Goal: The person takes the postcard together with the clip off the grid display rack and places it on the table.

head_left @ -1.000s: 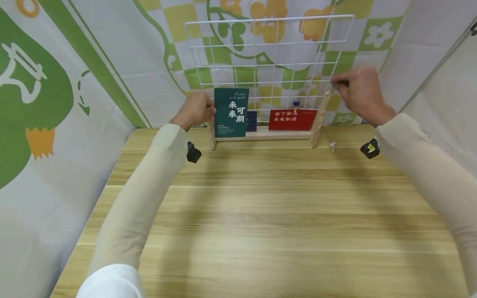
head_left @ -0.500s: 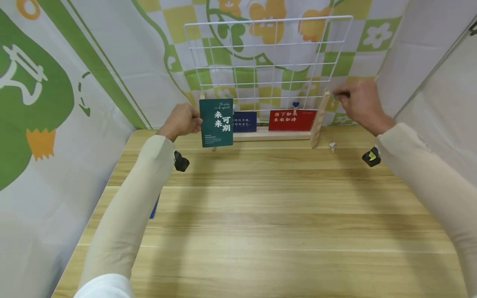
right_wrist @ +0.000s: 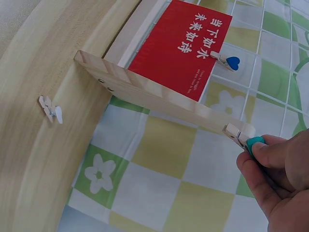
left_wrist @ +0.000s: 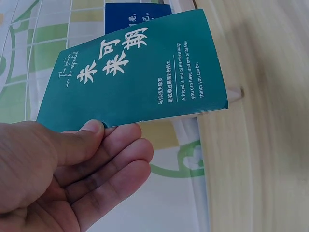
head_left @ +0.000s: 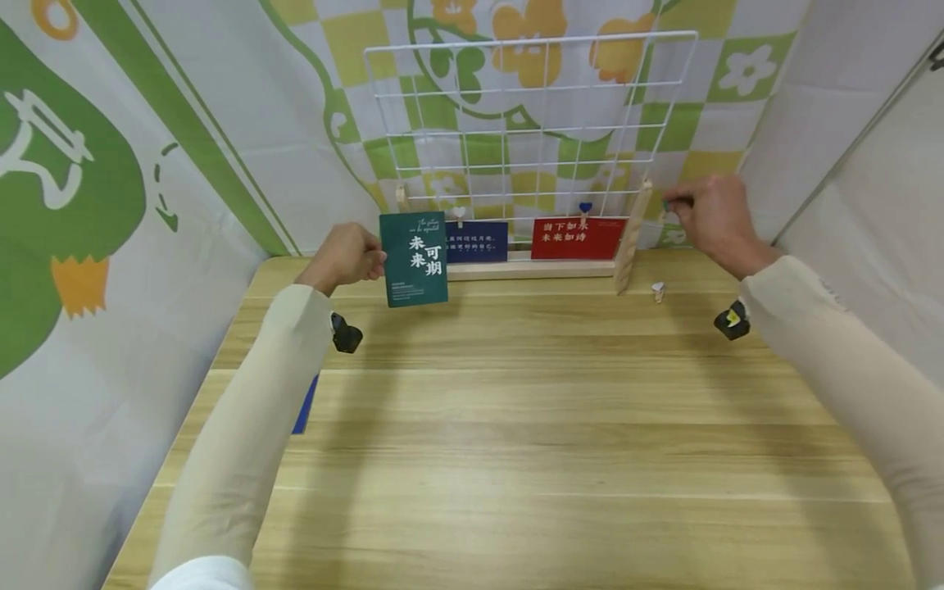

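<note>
My left hand [head_left: 345, 256] pinches a green card [head_left: 415, 260] by its left edge, thumb in front, as the left wrist view shows. The card stands upright before the left end of a white wire grid [head_left: 542, 131] on a wooden stand. Between thumb and fingers of my right hand [head_left: 714, 215] is a small wooden clothespin [right_wrist: 235, 135] with a teal top, beside the stand's right post [head_left: 633, 238]. A blue card [head_left: 478, 242] under a white-topped clothespin [head_left: 459, 215] and a red card [head_left: 578, 238] under a blue-heart clothespin [right_wrist: 226, 61] hang low on the grid.
Another clothespin [head_left: 658, 291] with a white top lies on the table [head_left: 516, 426] right of the stand. A blue item [head_left: 305, 407] shows partly from behind my left forearm. A patterned cloth [head_left: 748, 70] hangs behind the grid.
My left hand has moved left and down with the green card, uncovering more of the blue card and its clothespin. My right hand has sunk slightly, still pinching the teal-topped clothespin.
</note>
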`<state>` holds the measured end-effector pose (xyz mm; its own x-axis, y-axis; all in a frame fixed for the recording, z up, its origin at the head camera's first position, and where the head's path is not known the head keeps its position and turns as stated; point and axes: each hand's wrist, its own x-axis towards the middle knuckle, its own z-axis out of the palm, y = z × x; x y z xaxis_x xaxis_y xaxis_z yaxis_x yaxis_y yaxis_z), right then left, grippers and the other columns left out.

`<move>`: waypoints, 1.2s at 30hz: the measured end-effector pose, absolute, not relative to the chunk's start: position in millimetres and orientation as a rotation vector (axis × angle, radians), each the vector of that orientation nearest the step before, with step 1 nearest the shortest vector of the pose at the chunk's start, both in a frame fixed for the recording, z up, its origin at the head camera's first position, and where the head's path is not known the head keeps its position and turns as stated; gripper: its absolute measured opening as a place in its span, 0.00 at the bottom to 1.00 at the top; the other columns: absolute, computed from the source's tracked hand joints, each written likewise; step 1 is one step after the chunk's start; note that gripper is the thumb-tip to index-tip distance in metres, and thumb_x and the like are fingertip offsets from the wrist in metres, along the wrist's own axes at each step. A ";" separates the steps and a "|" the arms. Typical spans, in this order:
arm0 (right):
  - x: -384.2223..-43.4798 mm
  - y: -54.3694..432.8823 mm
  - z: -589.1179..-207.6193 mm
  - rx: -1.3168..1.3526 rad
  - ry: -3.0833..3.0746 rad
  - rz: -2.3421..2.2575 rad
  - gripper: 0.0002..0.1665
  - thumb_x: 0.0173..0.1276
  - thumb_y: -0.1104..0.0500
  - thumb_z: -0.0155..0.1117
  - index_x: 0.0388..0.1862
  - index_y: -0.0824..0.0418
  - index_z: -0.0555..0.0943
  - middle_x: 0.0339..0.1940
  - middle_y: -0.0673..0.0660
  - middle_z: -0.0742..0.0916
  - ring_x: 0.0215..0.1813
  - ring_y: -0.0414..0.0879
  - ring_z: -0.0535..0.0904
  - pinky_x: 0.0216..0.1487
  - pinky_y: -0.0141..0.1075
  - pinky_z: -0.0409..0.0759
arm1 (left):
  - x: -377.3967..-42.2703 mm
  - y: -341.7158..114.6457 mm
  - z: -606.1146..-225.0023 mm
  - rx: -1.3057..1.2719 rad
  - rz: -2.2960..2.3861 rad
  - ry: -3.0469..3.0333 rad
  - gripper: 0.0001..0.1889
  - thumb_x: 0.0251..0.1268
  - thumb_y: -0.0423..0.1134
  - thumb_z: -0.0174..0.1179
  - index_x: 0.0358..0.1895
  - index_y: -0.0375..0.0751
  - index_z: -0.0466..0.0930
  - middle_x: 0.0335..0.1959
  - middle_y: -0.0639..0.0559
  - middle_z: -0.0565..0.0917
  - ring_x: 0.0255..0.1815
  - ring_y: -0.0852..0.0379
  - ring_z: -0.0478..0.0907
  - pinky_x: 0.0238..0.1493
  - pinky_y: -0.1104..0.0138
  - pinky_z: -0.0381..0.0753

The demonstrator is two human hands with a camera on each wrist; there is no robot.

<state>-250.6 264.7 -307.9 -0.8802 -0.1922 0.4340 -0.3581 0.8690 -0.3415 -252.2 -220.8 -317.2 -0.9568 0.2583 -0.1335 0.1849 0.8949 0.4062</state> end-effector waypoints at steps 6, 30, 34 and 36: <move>-251.1 269.2 -317.4 0.416 -2.656 0.594 0.13 0.65 0.73 0.55 0.38 0.71 0.87 0.39 0.71 0.88 0.31 0.62 0.85 0.20 0.23 0.65 | -247.0 -233.6 -324.4 0.336 0.606 2.860 0.14 0.73 0.30 0.51 0.32 0.28 0.85 0.28 0.38 0.87 0.31 0.47 0.85 0.34 0.61 0.85; -242.6 295.1 -360.4 0.404 -2.694 0.553 0.13 0.63 0.73 0.55 0.37 0.71 0.87 0.36 0.70 0.88 0.20 0.54 0.78 0.24 0.39 0.72 | -224.5 -267.4 -359.7 0.222 0.700 2.663 0.12 0.74 0.28 0.50 0.42 0.23 0.82 0.32 0.34 0.87 0.37 0.40 0.86 0.40 0.57 0.87; -240.5 300.7 -368.7 0.401 -2.701 0.561 0.11 0.63 0.73 0.57 0.38 0.71 0.87 0.38 0.70 0.88 0.26 0.60 0.82 0.29 0.46 0.76 | -221.2 -270.7 -366.7 0.191 0.708 2.633 0.12 0.74 0.27 0.49 0.41 0.23 0.82 0.32 0.35 0.86 0.36 0.41 0.85 0.42 0.56 0.87; -239.9 303.1 -372.9 0.406 -2.695 0.564 0.11 0.63 0.73 0.58 0.38 0.71 0.87 0.39 0.70 0.88 0.29 0.63 0.84 0.32 0.51 0.77 | -219.5 -272.2 -370.1 0.179 0.702 2.620 0.12 0.74 0.28 0.49 0.41 0.24 0.83 0.33 0.35 0.86 0.36 0.42 0.85 0.42 0.55 0.87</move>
<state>-239.9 303.1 -372.9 -0.8952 -0.2027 0.3970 -0.3449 0.8792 -0.3288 -219.5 -272.2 -370.1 -0.9035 0.2276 -0.3632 0.0155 0.8642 0.5030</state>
